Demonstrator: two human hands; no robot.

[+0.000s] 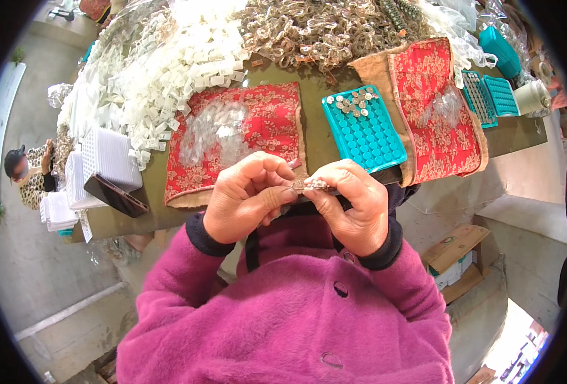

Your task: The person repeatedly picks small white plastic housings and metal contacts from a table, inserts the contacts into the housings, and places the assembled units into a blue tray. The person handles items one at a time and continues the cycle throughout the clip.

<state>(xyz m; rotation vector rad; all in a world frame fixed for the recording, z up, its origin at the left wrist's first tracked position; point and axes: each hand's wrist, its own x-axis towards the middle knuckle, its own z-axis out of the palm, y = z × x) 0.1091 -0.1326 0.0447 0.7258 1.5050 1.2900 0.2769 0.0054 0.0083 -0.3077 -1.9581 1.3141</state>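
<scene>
In front of my chest, a small piece with pale, pearl-like beads is held between my two hands, at the table's near edge. My right hand pinches the beaded part between thumb and fingers. The thumb and fingers of my left hand close on its other end, where a thin brownish bit shows. Fingers hide much of the piece, so its exact kind is unclear. Just beyond my hands lies a turquoise tray with round wells. Several small, shiny, round pieces rest at its far end.
Red floral cloths bear clear plastic packets. Behind them are heaps of white tags and looped strands. A dark phone leans on white trays. Another person is at far left; a cardboard box sits low right.
</scene>
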